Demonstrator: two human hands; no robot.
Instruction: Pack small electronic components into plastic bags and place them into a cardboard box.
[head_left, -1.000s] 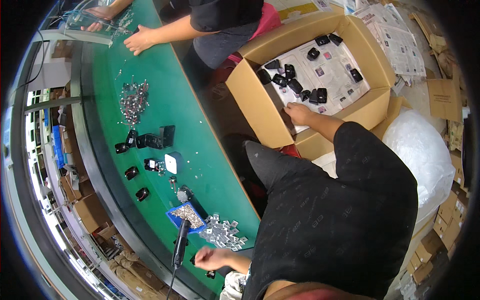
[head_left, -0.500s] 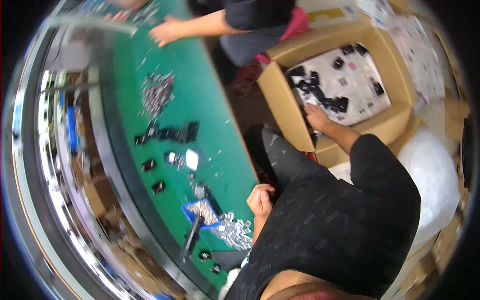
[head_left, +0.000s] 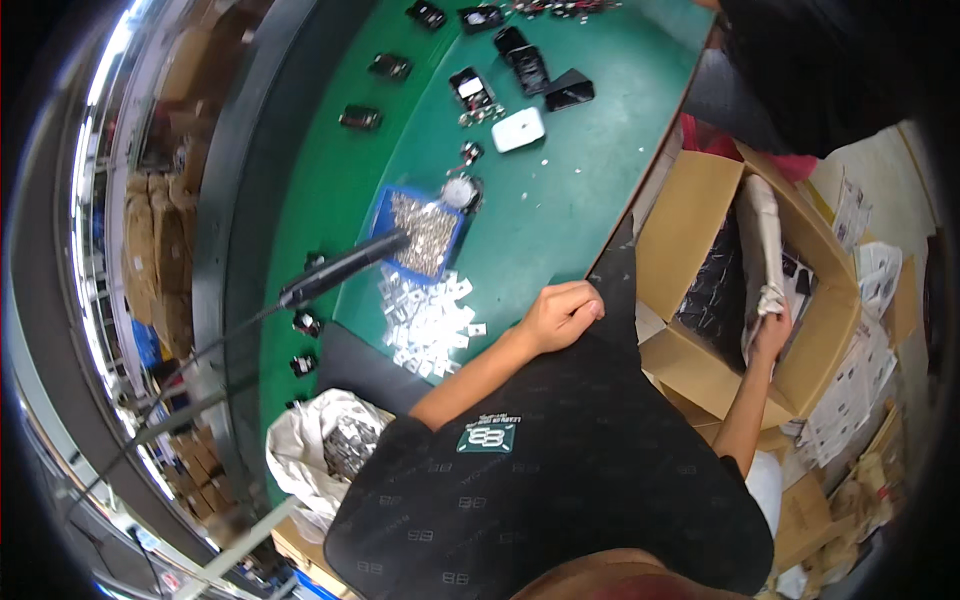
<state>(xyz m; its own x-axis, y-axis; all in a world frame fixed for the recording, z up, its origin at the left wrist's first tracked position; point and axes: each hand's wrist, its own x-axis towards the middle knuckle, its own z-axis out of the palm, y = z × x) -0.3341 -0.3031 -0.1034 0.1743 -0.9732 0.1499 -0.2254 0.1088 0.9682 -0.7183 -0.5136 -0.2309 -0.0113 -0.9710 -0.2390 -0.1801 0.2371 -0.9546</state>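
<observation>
The person's left hand [head_left: 562,315], curled into a loose, seemingly empty fist, is by the green tabletop's [head_left: 570,220] edge, while the right hand [head_left: 770,335] grips the bunched end of a paper sheet [head_left: 762,235], raised beside glossy black parts [head_left: 710,285] inside an open cardboard box [head_left: 685,210].

Small pale lettering and a rectangular green patch [head_left: 486,438] with white characters sit on the left chest of the person's black, short-sleeved fabric shirt [head_left: 590,490], both upside down to the viewer. Pale grey character motifs [head_left: 420,535] repeat across the shirt, from its left edge toward its right. Beyond the right edge of the open brown cardboard box [head_left: 680,215], white paper sheets [head_left: 850,400] carry print too small to read.
</observation>
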